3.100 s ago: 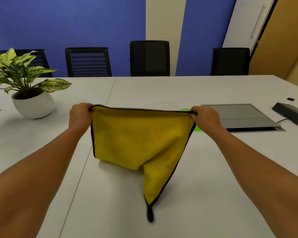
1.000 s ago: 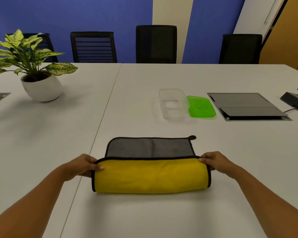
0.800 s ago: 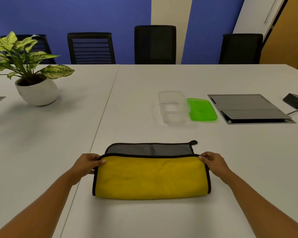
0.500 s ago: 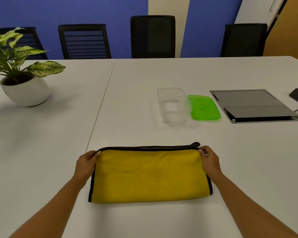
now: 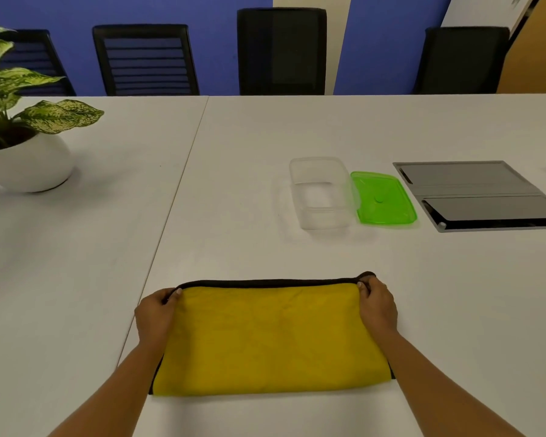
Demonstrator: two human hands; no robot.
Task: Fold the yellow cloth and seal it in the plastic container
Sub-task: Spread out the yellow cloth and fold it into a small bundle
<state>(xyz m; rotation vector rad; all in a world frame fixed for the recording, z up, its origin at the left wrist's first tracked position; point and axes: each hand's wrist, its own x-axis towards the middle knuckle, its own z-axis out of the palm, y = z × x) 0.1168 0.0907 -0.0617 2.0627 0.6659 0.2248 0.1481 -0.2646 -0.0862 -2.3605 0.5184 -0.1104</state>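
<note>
The yellow cloth [image 5: 271, 335] with a black hem lies folded in half on the white table, its far edges lined up. My left hand [image 5: 155, 313] pinches its far left corner. At the far right corner, by the small black loop, my right hand [image 5: 377, 305] pinches the hem. Beyond the cloth, to the right, stands the clear plastic container [image 5: 323, 192], with nothing in it. Its green lid [image 5: 382, 198] lies flat right beside it.
A potted plant in a white bowl [image 5: 26, 162] stands at the far left. A grey cable hatch [image 5: 479, 193] is set in the table right of the lid. Black chairs [image 5: 281, 52] line the far edge. A seam runs between the two table tops.
Both hands carried the near half of the cloth forward over the grey side until the hems met. The cloth now lies flat, all yellow on top.
</note>
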